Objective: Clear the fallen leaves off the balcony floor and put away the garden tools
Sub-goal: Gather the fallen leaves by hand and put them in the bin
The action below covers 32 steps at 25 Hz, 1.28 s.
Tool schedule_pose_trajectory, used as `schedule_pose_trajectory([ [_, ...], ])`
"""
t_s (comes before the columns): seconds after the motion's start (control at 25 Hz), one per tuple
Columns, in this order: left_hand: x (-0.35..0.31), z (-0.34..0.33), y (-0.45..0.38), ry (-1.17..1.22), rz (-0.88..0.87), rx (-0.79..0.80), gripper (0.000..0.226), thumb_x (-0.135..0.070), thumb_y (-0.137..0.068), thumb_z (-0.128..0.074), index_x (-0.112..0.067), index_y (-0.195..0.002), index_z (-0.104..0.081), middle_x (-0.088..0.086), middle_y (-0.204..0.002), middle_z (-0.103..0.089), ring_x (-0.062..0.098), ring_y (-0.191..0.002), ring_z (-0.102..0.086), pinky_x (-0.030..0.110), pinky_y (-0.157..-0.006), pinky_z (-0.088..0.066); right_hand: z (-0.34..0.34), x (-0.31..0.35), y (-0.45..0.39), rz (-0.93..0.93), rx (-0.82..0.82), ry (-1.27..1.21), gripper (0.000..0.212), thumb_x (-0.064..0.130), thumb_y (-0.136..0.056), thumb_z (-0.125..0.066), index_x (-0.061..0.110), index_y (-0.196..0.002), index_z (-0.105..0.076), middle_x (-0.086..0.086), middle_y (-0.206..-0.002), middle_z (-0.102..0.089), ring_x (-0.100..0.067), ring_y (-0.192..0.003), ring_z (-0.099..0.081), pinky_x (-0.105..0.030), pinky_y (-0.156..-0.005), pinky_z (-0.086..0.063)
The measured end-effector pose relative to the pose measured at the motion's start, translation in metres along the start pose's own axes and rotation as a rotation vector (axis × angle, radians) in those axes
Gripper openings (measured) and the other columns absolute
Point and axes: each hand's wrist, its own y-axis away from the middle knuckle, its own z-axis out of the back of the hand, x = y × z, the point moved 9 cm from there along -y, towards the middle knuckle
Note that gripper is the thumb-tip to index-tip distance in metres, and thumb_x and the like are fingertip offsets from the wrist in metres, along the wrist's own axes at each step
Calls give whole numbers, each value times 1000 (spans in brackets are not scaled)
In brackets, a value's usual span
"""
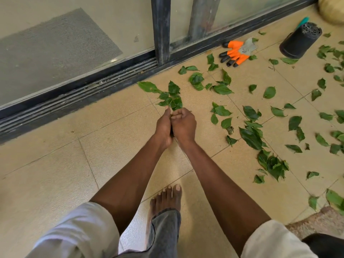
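A bunch of green leaves (172, 96) sticks up from between my two hands at the middle of the view. My left hand (163, 127) and my right hand (183, 124) are pressed together, both gripping the stems of that bunch. Several loose green leaves (251, 136) lie scattered over the tan tiled floor (111, 146) to the right. An orange and black garden glove (235, 53) lies near the door track. A black plastic pot (299, 41) lies tipped on its side, with a teal tool handle (302, 22) behind it.
A sliding glass door with a dark frame (161, 28) and floor track (80, 94) runs along the left and back. My bare foot (166, 199) stands on the tiles below my hands. A pale sack (333, 10) sits top right, a brown mat (320, 220) bottom right.
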Motion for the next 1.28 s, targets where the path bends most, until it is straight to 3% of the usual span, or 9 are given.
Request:
schedule_pose_trajectory([
  [0.16,-12,48,-6,66,-20,-271,33,-21,-105,-36,-2,-97,-62,4,-65,-52,10,-49,-43,21,-38,-31,-2,-5,-24,-32,192,-23,20,-2,-82,-68,6,-100,-71,-6,-90,-72,-15,-75,-66,-32,-74,-59],
  [0.24,-21,63,-6,154,-44,-322,25,-7,-102,-34,-2,-96,-57,3,-64,-44,9,-48,-38,19,-36,-30,14,2,-41,234,60,478,32,2,-86,-63,7,-117,-67,-4,-107,-66,-18,-90,-63,-27,-84,-52],
  [0.36,-32,63,-2,197,-74,-309,25,2,-99,-36,-2,-87,-57,5,-66,-47,11,-51,-44,19,-38,-39,-6,-14,-33,556,146,1077,33,3,-92,-53,6,-122,-63,-12,-123,-57,-27,-111,-50,-32,-90,-46],
  [0.48,-35,60,-3,181,-64,-286,23,0,-100,-38,-3,-91,-59,3,-65,-48,10,-51,-43,19,-39,-37,5,-13,-42,525,77,965,31,-8,-91,-47,0,-112,-68,-15,-113,-63,-26,-102,-57,-27,-80,-50],
  [0.68,-35,72,-6,165,-75,-340,20,-4,-100,-42,-6,-94,-61,0,-65,-48,10,-50,-42,21,-40,-34,5,35,-76,300,11,375,22,-10,-82,-61,5,-95,-69,-3,-86,-65,-11,-70,-60,-2,-54,-39],
  [0.88,-39,82,-1,177,-84,-374,20,-3,-99,-41,-6,-92,-60,0,-64,-46,10,-49,-41,21,-39,-34,-46,23,-105,233,132,730,16,3,-90,-56,0,-98,-69,-12,-98,-68,-22,-89,-64,-30,-82,-56],
  [1.08,-41,88,1,182,-102,-372,20,-2,-100,-42,-2,-104,-61,2,-65,-48,10,-49,-42,20,-37,-35,-36,8,-55,476,55,993,19,-2,-92,-54,2,-104,-69,-14,-94,-70,-23,-83,-66,-28,-71,-56],
  [1.16,-41,88,5,117,-130,-379,20,-10,-100,-50,-2,-111,-63,-1,-60,-44,7,-42,-37,19,-34,-29,-18,6,-56,350,-2,805,21,-6,-88,-55,2,-105,-65,-14,-92,-69,-25,-82,-66,-29,-69,-56],
  [1.28,-42,79,10,-98,-143,-331,53,-58,-88,-59,-7,-102,-68,-7,-51,-33,5,-38,-26,20,-35,-23,10,0,-54,45,-91,260,33,-5,-79,-69,8,-106,-55,-8,-89,-65,-20,-77,-63,-22,-57,-50],
])
